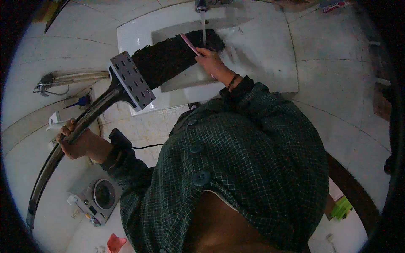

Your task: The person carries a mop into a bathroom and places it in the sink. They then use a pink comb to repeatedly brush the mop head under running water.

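My left hand (77, 139) is closed around the long pole of a flat mop (101, 104), which slants up to a perforated plastic squeegee head (133, 80). Beyond that head, a dark, wet, shaggy mop pad (164, 58) lies across the basin of a white washbasin (177, 95). Water runs from the faucet (201, 6) onto the pad's far end. Between the fingers of my right hand (212, 61) is a thin pink stick-like tool (189, 43), perhaps a comb or brush, its far end over the pad. What its underside looks like is hidden.
A front-loading washing machine (104, 193) stands at the lower left, with a red cloth-like thing (115, 243) nearby. A dark box with a cable (120, 138) is beside my left sleeve. Tiled walls surround the basin. A green object (341, 208) is at the lower right.
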Available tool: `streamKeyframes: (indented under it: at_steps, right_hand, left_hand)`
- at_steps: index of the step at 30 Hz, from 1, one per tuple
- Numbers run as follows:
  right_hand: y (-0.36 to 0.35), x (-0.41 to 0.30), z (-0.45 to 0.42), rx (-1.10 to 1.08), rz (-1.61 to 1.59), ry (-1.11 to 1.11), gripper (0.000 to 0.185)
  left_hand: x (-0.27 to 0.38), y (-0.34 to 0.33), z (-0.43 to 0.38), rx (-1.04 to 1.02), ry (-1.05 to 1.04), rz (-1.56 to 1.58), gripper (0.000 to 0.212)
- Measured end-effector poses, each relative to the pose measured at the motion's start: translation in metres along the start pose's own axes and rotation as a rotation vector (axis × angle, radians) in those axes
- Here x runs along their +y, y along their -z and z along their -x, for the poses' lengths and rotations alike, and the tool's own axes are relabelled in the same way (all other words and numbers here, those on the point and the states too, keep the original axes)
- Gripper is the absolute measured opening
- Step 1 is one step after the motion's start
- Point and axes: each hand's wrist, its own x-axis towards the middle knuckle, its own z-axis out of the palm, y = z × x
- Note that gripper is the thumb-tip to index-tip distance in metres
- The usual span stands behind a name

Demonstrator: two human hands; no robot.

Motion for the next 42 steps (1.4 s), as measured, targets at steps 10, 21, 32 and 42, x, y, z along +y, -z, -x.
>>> streamKeyframes:
  at_steps: [10,21,32,42]
  right_hand:
    - [0.063,0.049,-0.039,0.134,0.382,-0.074,0.035]
    - [0.066,0.049,-0.023,0.204,0.219,-0.201,0.029]
    - [0.057,0.066,0.007,0.091,-0.027,0.103,0.033]
    - [0.073,0.112,-0.005,-0.092,-0.021,-0.229,0.029]
  left_hand:
    - [0.002,0.003,0.008,0.102,0.024,-0.021,0.022]
    - [0.000,-0.002,0.009,0.381,0.008,-0.086,0.019]
    - [-0.005,-0.022,0.007,0.752,0.004,-0.208,0.025]
    - [-0.008,-0.025,0.006,0.811,-0.009,-0.181,0.027]
